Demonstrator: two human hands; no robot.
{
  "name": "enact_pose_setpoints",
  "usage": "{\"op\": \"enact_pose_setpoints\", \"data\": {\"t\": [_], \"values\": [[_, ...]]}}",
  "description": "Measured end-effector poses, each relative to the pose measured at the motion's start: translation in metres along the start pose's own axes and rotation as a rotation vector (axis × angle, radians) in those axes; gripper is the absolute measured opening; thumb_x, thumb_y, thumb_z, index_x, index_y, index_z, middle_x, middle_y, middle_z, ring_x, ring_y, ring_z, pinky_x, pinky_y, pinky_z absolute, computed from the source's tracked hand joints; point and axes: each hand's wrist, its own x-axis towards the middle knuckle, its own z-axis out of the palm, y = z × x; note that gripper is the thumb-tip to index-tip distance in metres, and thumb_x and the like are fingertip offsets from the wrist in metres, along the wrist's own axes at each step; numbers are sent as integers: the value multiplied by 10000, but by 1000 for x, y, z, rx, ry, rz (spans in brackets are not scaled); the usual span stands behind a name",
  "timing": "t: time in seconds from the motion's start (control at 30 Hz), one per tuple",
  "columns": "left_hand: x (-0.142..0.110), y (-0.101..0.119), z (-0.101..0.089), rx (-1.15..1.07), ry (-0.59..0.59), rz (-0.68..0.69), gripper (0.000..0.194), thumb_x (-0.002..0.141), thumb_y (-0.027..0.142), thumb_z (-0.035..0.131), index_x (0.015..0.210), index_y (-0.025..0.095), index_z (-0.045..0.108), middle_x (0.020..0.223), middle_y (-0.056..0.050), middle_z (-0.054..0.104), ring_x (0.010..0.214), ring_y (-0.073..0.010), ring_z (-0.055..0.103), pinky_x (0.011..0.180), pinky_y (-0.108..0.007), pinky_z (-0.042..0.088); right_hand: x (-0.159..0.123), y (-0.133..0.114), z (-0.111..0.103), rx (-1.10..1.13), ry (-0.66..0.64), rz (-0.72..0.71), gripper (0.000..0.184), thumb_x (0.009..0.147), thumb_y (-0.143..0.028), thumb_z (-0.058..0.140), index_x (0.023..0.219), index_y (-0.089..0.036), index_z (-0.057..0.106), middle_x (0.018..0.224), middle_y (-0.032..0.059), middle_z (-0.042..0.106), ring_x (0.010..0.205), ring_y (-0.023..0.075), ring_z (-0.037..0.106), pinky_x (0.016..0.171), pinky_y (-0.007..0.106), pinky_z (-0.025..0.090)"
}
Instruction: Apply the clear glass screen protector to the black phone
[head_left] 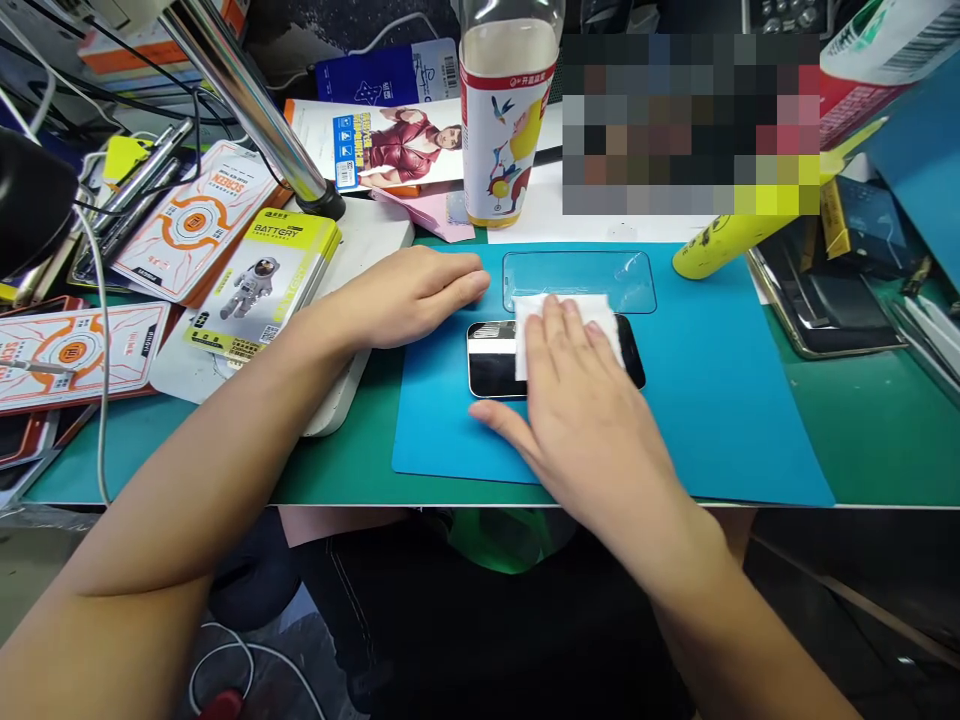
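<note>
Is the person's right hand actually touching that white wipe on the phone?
Touching. The head view shows the right hand laid flat over the white wipe, its fingers covering part of the cloth on the phone.

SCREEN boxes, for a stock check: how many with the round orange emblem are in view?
2: the farther SCREEN box lies just left of the yellow BATTERY box; the nearer SCREEN box at the picture's left edge. Others may be hidden.
</note>
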Motion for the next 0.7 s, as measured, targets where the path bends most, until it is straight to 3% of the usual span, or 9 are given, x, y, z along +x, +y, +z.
{"op": "enact_pose_setpoints", "data": {"t": [0.13, 0.23, 0.57, 0.7], "values": [[0, 1, 0, 1, 8, -1, 446, 1104, 525, 349, 835, 242, 564, 753, -15, 598, 695, -206, 555, 703, -355, 393, 15, -28, 0, 40, -35, -64, 1115, 1004, -741, 524, 1632, 160, 328, 1712, 395, 296, 1647, 459, 304, 1355, 571, 296], [0, 1, 0, -3, 12, -6, 434, 1100, 525, 362, 801, 247, 511, 713, -3, 541, 657, -200, 507, 681, -359, 376, 19, -29, -3, 68, -65, -108, 1114, 1017, -761, 471, 1643, 147, 316, 1721, 377, 298, 1655, 431, 301, 1364, 544, 280], [-1, -1, 0, -9, 6, -11, 452, 1106, 538, 370, 862, 241, 607, 823, -37, 691, 768, -226, 635, 735, -356, 422, -13, 43, -7, 25, -30, -22, 962, 1099, -691, 264, 1669, 81, 329, 1740, 350, 325, 1663, 440, 291, 1317, 670, 321], [-1, -1, -1, -6, 13, -7, 453, 1105, 525, 365, 873, 232, 620, 820, -35, 691, 761, -219, 637, 728, -350, 422, -20, 49, -7, -6, -19, 23, 1027, 1078, -727, 165, 1653, 107, 335, 1730, 368, 329, 1656, 461, 293, 1299, 691, 336]]}}
